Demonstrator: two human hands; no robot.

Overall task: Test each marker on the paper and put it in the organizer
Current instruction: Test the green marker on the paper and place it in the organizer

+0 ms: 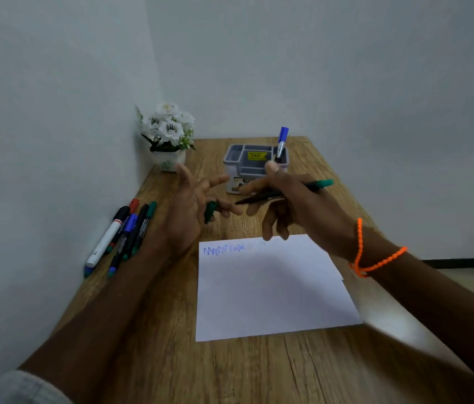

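Right hand [285,199] held uncapped green marker [285,192], tip pointing left; paper [273,290] directly below; left hand [192,211] held cap [210,211].

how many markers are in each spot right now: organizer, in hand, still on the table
In the organizer: 1, the blue-capped marker
In the hands: 1, the uncapped green marker in the right hand; its green cap is in the left hand
In the marker pile on the table: about 5, overlapping, so not certain
Total: about 7
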